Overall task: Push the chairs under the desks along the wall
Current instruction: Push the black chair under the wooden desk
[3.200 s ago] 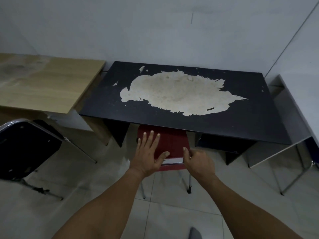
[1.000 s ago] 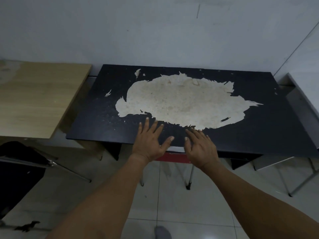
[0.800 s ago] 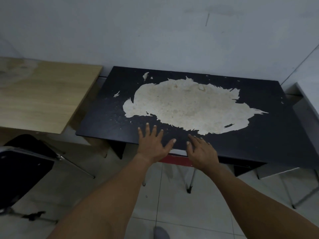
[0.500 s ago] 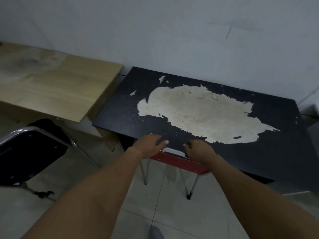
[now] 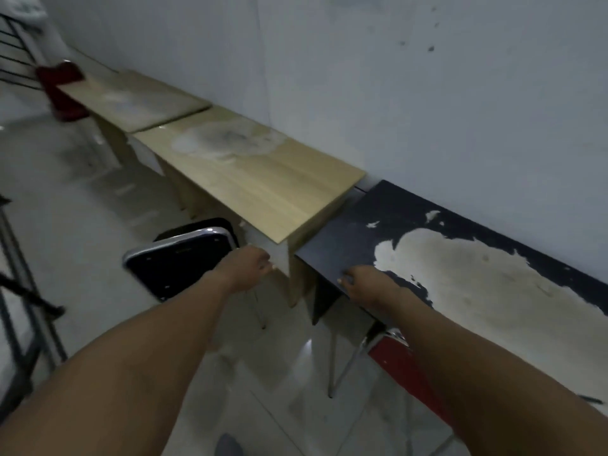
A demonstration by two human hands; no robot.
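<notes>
The red chair (image 5: 403,365) stands pushed under the black desk (image 5: 345,238) with the worn pale patch; only its back edge and metal legs show beneath my right forearm. A black chair (image 5: 179,263) with a chrome frame stands out on the floor before the near wooden desk (image 5: 263,185), its back towards me. My left hand (image 5: 246,266) hovers, fingers curled and holding nothing, between the black chair's back and the wooden desk's corner. My right hand (image 5: 363,281) lies with fingers bent over the black desk's left front corner.
A second wooden desk (image 5: 131,100) continues the row along the grey wall. Another red chair (image 5: 61,88) stands at its far end. A dark metal frame (image 5: 19,291) stands at the left edge on the tiled floor. My shoe (image 5: 228,445) shows at the bottom.
Both hands have let go of the red chair's back, which now sits under the black desk. My view has swung left, and both hands have moved left towards the black chair.
</notes>
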